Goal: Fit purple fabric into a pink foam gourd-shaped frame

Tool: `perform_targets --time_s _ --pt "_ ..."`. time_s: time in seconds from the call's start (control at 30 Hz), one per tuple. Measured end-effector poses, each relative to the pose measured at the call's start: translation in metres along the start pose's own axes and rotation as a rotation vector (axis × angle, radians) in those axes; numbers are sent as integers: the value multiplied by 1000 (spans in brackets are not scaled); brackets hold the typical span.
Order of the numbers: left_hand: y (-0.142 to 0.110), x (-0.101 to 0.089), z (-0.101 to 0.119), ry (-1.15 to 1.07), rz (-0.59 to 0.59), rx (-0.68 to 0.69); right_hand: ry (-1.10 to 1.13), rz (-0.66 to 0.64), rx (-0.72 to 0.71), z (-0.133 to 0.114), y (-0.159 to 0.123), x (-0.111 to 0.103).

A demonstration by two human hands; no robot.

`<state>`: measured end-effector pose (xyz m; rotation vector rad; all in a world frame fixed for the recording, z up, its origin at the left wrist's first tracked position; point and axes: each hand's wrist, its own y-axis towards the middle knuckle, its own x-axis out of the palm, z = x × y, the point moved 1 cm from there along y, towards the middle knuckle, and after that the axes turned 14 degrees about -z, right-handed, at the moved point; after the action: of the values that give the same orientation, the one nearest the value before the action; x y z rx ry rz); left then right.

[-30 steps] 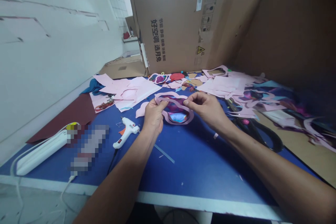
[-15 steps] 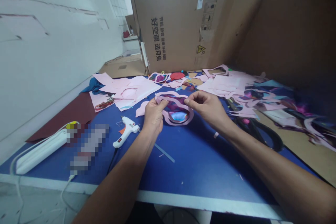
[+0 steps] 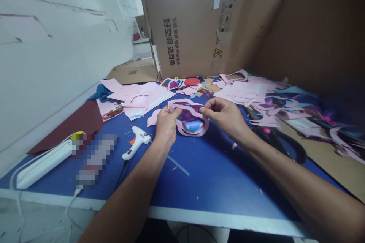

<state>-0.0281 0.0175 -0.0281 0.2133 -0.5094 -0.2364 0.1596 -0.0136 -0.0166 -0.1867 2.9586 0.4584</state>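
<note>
Your left hand [image 3: 167, 125] and right hand [image 3: 224, 115] are raised just apart above the middle of the bench [image 3: 199, 193], each pinching between thumb and curled fingers. Your left forearm [image 3: 128, 186] and right forearm [image 3: 291, 171] angle inward from the near edge.

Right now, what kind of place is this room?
It looks like a craft workshop: a blue work table is covered with pink paper cutouts, beside a hot glue gun and big black scissors.

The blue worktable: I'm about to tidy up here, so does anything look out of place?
Yes: printed paper scraps spill off the blue tabletop onto a cardboard sheet, and a pixelated patch hides whatever lies beside the white power strip.
</note>
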Motion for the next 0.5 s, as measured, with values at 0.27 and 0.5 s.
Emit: perform_targets --time_s 0.27,0.5 --pt "1 -3 -2 5 4 -24 -11 -38 6 4 1 -1" --pt "3 -6 -4 5 1 -74 -46 -12 -20 5 -1 -7"
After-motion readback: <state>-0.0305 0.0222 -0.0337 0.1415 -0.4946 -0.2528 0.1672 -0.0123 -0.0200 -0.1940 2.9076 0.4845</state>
